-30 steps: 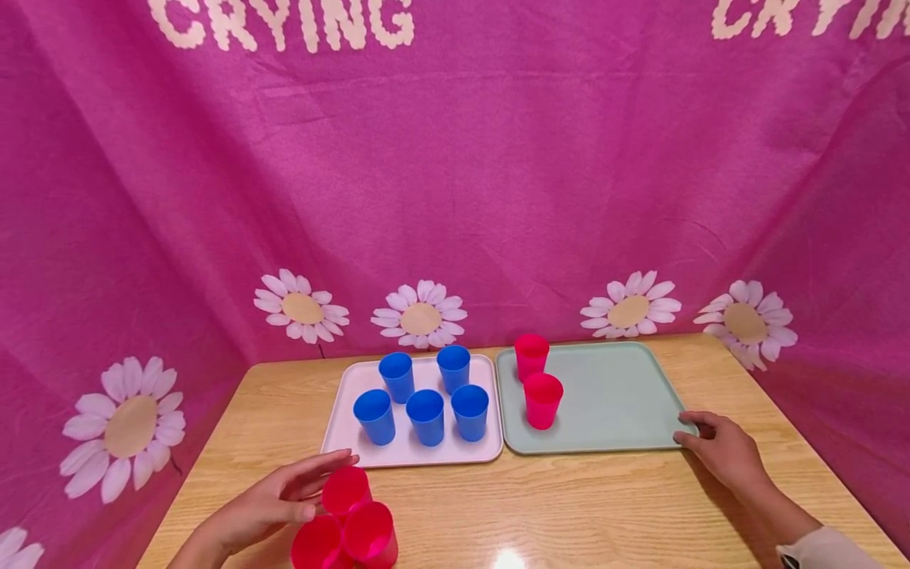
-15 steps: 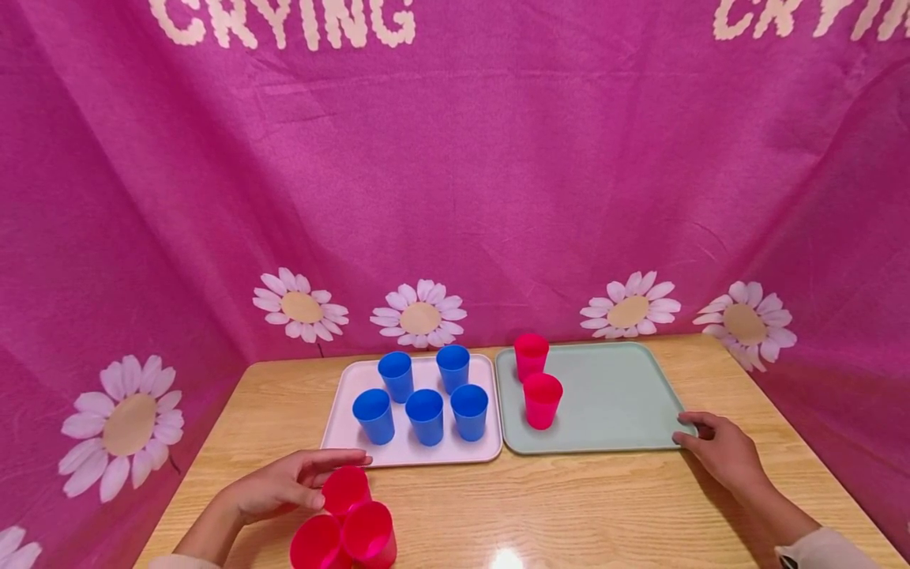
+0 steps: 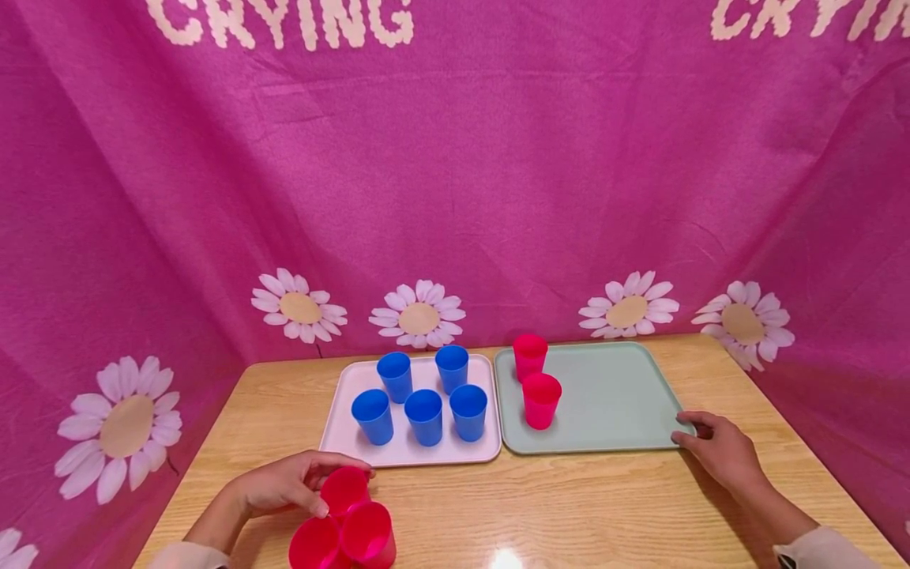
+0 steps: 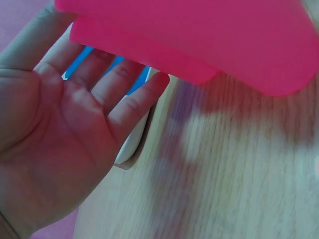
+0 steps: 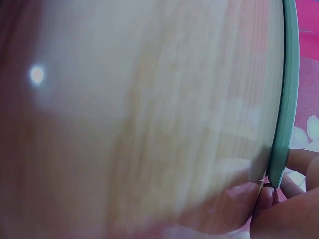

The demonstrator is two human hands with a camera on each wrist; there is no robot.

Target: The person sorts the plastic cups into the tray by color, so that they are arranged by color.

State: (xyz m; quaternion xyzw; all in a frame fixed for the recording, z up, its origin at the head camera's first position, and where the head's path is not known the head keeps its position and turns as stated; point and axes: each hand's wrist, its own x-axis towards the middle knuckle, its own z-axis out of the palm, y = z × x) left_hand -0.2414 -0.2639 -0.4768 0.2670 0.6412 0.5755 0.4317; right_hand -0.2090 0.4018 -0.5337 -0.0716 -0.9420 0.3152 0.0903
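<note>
Head view: a red plastic cup [image 3: 344, 488] at the counter's [image 3: 569, 506] near-left edge, touching two more red cups, is wrapped by the left hand [image 3: 284, 484]. It's probably light, stiff and a bit slick, so best gripped around the sidewall. The green tray's [image 3: 611, 395] corner is pinched by the right hand [image 3: 721, 454].
</note>
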